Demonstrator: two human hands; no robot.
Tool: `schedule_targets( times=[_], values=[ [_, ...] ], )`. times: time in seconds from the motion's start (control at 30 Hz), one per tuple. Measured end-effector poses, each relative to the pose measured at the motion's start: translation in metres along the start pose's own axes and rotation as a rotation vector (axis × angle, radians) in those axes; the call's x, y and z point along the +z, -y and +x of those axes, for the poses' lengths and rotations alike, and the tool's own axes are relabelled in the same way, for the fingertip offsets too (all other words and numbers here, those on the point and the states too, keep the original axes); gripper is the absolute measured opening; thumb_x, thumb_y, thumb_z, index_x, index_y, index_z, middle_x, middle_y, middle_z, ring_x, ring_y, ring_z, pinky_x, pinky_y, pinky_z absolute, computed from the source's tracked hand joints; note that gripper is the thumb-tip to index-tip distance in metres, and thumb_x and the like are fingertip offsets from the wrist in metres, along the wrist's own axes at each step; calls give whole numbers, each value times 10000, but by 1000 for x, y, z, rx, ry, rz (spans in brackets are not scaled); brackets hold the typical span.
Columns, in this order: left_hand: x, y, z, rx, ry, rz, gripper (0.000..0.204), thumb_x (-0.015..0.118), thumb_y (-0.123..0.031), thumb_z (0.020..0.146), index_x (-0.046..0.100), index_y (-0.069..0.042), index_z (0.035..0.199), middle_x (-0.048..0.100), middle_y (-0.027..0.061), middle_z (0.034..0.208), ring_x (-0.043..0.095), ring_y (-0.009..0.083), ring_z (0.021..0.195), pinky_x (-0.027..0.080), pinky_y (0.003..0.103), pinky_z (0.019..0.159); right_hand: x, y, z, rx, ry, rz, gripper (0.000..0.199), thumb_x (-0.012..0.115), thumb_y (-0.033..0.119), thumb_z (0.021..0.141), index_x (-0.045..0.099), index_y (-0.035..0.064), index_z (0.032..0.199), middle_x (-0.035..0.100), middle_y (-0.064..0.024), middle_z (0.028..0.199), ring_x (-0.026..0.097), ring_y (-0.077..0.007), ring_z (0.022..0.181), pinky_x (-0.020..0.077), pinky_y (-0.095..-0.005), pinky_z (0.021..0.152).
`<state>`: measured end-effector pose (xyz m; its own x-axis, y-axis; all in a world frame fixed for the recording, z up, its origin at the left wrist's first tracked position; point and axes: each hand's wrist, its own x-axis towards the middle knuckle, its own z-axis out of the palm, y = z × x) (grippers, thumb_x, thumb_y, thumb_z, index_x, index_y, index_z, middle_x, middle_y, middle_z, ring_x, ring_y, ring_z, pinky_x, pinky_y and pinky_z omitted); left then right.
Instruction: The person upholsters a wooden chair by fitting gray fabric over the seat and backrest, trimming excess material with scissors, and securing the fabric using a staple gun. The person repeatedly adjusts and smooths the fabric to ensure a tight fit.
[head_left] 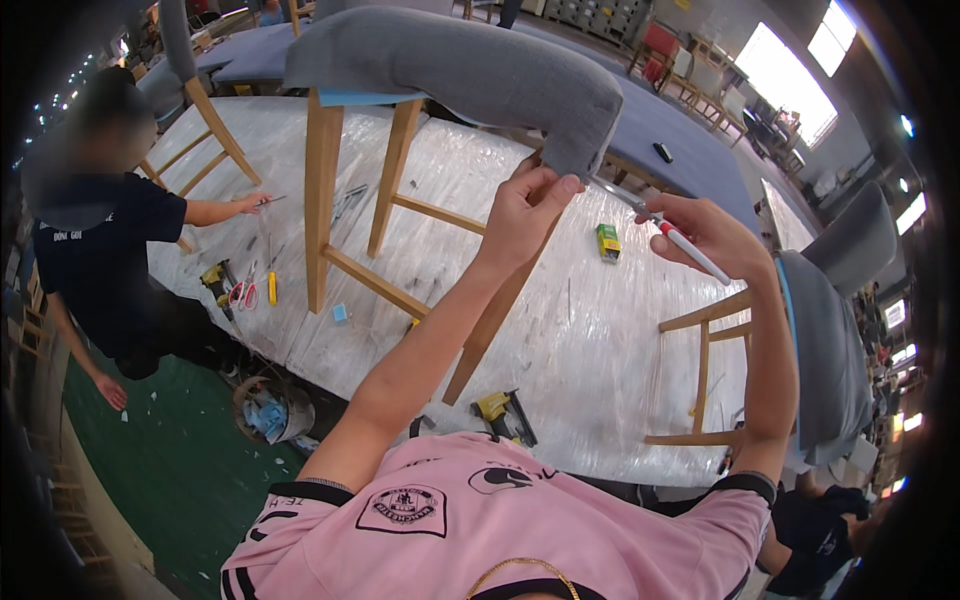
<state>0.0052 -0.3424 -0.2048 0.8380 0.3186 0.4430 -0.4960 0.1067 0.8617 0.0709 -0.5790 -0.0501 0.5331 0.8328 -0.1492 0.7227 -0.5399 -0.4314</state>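
Note:
A wooden chair (322, 180) with a grey fabric seat cover (470, 65) stands on the plastic-wrapped worktable (600, 340). My left hand (528, 205) pinches the lower corner of the grey fabric at the chair's near edge. My right hand (712, 235) holds a thin tool (672, 237) with a white-and-red handle, its metal tip pointing toward that same fabric corner.
A small green box (608, 242) lies on the table. A yellow nail gun (505, 415) sits at the near edge. Another chair (800, 340) stands at right. A person in a dark shirt (100, 260) works at left, beside scissors (243, 292) and a yellow tool (215, 277).

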Motion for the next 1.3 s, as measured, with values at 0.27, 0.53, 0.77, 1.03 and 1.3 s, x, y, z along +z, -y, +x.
schedule_targets(
  times=[0.27, 0.53, 0.77, 1.03, 1.3],
  values=[
    [1, -3, 1, 41, 14, -15, 318, 721, -310, 982, 765, 5, 957, 595, 77, 1097, 590, 109, 879, 477, 277, 801, 7, 12, 23, 108, 29, -52, 823, 503, 781, 939, 640, 27, 1239, 586, -38, 670, 563, -170, 639, 443, -345, 626],
    [-1, -2, -5, 95, -10, 6, 325, 711, -316, 990, 766, 3, 957, 613, 59, 972, 558, 115, 860, 425, 280, 794, 4, 5, 31, -24, -6, -129, 807, 545, 779, 918, 664, 36, 1210, 613, -73, 700, 573, -183, 646, 474, -341, 637],
    [-5, 2, -6, 70, -10, 19, 293, 724, -289, 973, 765, 0, 946, 633, 140, 1158, 644, 152, 946, 494, 301, 869, 6, 10, 36, 7, 1, -77, 753, 640, 714, 904, 694, 4, 1150, 670, -100, 828, 604, -178, 707, 514, -354, 668],
    [-7, 0, -14, -17, 39, -8, 294, 728, -275, 971, 736, 7, 887, 569, 210, 1371, 623, 124, 937, 481, 266, 799, 15, 21, 33, 16, -34, 22, 621, 728, 578, 908, 704, -1, 1132, 612, -54, 665, 588, -129, 575, 480, -305, 552],
    [-8, 1, -27, 81, 21, -65, 352, 698, -194, 963, 578, 7, 701, 523, 224, 1459, 599, 133, 1004, 447, 282, 881, 134, -45, -6, -238, -511, 788, 826, 747, 722, 804, 673, -24, 1151, 519, 26, 622, 493, -59, 493, 356, -219, 455]
  ],
)
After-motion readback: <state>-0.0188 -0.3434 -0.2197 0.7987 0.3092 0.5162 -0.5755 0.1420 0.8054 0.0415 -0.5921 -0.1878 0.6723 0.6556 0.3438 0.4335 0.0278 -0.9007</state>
